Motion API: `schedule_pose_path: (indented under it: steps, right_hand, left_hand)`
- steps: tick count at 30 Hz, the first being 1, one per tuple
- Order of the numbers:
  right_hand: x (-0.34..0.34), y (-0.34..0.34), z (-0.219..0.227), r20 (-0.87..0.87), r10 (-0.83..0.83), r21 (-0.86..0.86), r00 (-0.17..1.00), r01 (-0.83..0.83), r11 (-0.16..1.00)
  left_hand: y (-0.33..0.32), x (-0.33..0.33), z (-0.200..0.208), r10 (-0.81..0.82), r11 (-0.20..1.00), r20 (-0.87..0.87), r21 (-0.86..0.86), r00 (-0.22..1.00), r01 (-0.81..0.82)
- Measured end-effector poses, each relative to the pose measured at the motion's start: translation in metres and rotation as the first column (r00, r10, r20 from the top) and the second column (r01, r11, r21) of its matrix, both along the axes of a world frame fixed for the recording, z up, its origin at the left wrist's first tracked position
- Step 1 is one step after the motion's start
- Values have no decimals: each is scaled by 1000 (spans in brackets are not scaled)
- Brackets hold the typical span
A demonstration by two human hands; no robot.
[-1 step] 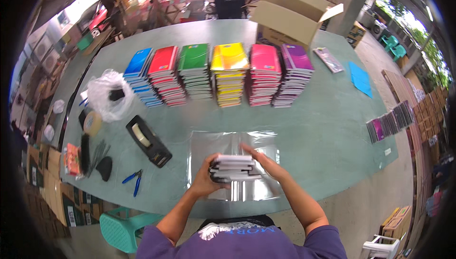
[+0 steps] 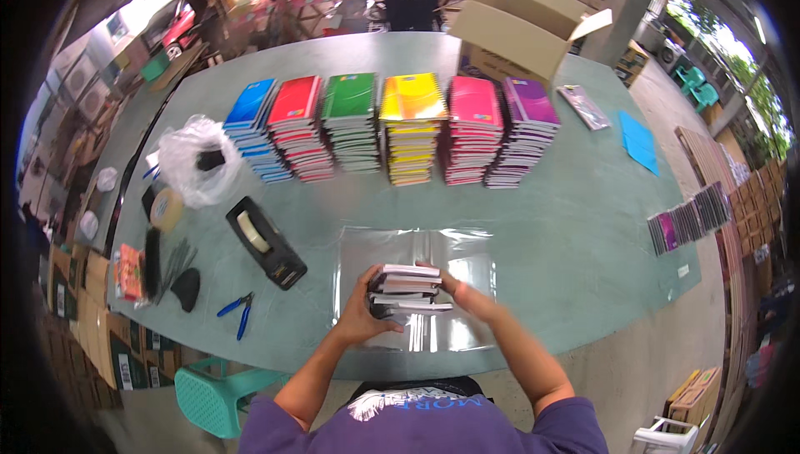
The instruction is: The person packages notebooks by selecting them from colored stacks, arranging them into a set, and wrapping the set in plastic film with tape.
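Observation:
A small stack of notebooks (image 2: 408, 289) is held edge-up between my hands, its white page edges facing me and its layers slightly uneven. My left hand (image 2: 360, 319) wraps the stack's left end, thumb along the near side. At the other end, my right hand (image 2: 468, 294), a little blurred, has its fingers pressed against the notebooks. Beneath them a clear plastic sheet (image 2: 472, 258) lies flat on the green table (image 2: 575, 262), glossy with reflections.
Several tall notebook stacks stand in a row, including a yellow one (image 2: 412, 100). Behind them is an open cardboard box (image 2: 508, 42). To the left lie a tape dispenser (image 2: 267, 246), blue-handled cutters (image 2: 240, 312) and a plastic bag (image 2: 187, 179). Small dark packs (image 2: 692, 217) line the right edge.
My right hand's fingers, stretched out beyond the stack's far right corner before, have drawn in against its right end. My left hand keeps its hold.

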State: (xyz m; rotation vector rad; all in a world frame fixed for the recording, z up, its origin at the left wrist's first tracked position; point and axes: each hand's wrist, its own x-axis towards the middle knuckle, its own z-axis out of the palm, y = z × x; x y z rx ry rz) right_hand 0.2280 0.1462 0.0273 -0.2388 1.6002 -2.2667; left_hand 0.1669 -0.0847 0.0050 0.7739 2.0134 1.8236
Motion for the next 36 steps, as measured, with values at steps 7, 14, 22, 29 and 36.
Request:
schedule_pose_path:
  steps: [7, 14, 22, 29, 36]
  right_hand:
    - [0, -70, -47, -59, -473, 221, 879, 473, 853]
    - [7, -75, -49, -98, -428, 176, 899, 439, 881]
    - [9, -75, -61, -368, -504, 227, 782, 601, 767]
    - [14, -74, -63, -377, -577, 203, 725, 672, 712]
    - [22, -60, -78, -420, -631, 200, 652, 745, 637]
  left_hand:
    - [-15, -5, -35, 51, 999, 103, -25, 993, -48]
    - [-12, 3, -27, 32, 999, 64, -18, 997, -31]
    - [-2, 11, -24, 90, 995, -93, -28, 992, -93]
    - [10, 23, -27, 33, 988, -104, -147, 994, -49]
    - [24, 25, -61, 30, 999, -95, -25, 995, -32]
